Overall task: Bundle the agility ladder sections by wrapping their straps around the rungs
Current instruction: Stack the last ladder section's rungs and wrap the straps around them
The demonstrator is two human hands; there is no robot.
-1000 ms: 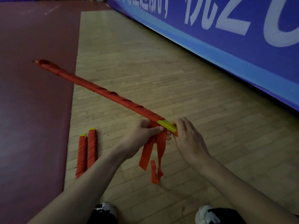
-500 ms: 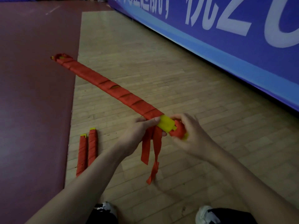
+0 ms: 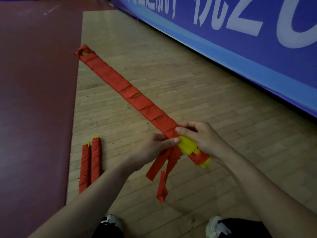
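A long bundle of yellow rungs wrapped in red strap (image 3: 127, 90) slants from upper left down to my hands, held above the wooden floor. Its near end shows bare yellow plastic (image 3: 187, 146). My left hand (image 3: 151, 148) pinches the red strap at the edge of the wrapping. My right hand (image 3: 204, 140) grips the bundle from the right, thumb on top. Loose red strap ends (image 3: 163, 170) hang below my hands.
Two wrapped red bundles (image 3: 90, 162) lie side by side on the floor at the left, by the edge of the dark red mat (image 3: 34, 100). A blue banner wall (image 3: 240, 40) runs along the right. My shoes (image 3: 111, 224) show at the bottom.
The bundle has rolled and slid toward me, showing its flat wrapped face and more yellow end. My right hand shifted from the tip to grip farther up the bundle.
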